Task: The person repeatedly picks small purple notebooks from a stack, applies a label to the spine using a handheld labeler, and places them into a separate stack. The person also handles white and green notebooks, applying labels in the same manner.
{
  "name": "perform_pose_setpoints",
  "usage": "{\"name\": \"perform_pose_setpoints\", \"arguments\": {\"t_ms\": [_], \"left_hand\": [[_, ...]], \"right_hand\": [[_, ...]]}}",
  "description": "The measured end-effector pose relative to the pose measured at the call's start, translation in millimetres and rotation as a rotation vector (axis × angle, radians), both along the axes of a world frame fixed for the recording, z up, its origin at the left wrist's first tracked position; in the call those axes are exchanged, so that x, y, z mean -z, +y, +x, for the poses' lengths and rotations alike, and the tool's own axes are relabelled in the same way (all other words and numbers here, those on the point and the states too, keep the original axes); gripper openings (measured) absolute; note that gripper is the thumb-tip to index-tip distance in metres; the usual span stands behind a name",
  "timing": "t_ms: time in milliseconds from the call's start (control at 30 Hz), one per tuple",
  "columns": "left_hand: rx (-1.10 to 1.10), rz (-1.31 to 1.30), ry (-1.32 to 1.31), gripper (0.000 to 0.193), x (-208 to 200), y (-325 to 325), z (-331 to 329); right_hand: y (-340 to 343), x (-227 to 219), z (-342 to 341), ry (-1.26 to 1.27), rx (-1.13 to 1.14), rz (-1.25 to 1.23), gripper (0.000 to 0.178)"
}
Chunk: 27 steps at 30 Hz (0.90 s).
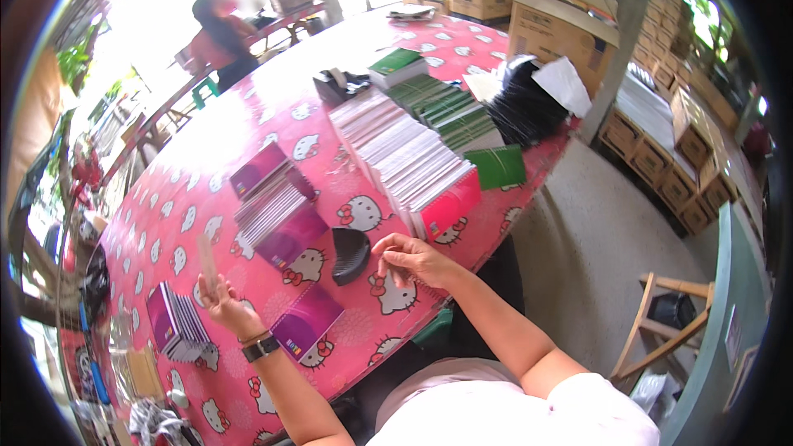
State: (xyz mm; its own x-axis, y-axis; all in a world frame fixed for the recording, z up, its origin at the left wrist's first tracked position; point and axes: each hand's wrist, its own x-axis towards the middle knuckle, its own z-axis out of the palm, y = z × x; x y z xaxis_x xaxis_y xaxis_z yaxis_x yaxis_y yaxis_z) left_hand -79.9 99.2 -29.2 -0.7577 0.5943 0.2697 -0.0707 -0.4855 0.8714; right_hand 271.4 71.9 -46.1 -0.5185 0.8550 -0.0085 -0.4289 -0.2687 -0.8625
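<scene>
Strong daylight comes in from the open far side at upper left, burning the background to white and spreading glare over the far end of the table (178,215). The floor (570,231) at right is duller, the space under the table dark. The left hand (230,310) looks slightly blurred — and stacked boxes (661,169) curve toward a black, blue-fringed rim.

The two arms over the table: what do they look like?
Left hand and right hand are ungloved. The left wears a dark watch-like band and a thinner bracelet; the white sleeve is short, and the right wears nothing visible.
</scene>
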Motion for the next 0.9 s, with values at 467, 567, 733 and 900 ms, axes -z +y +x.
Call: {"name": "perform_pose_setpoints", "arguments": {"t_ms": [467, 567, 733, 900], "left_hand": [[0.079, -0.163, -0.028, 0.036, 17.6, 3.5, 4.6], [0.063, -0.154, -0.113, 0.036, 17.8, 6.0, 3.3], [0.086, -0.145, -0.14, 0.04, 19.6, -3.2, -8.8], [0.023, -0.127, -0.227, 0.042, 14.3, 0.5, 3.9]], "right_hand": [[1.7, -0.3, 0.8, -0.039, -0.091, 0.028, 0.019], [5.5, -0.8, 1.4, -0.018, -0.112, 0.004, 0.02], [10.2, -6.9, 2.5, -0.057, -0.171, -0.033, 0.022], [6.7, -12.4, 6.2, -0.044, -0.152, -0.152, 0.02]]}}
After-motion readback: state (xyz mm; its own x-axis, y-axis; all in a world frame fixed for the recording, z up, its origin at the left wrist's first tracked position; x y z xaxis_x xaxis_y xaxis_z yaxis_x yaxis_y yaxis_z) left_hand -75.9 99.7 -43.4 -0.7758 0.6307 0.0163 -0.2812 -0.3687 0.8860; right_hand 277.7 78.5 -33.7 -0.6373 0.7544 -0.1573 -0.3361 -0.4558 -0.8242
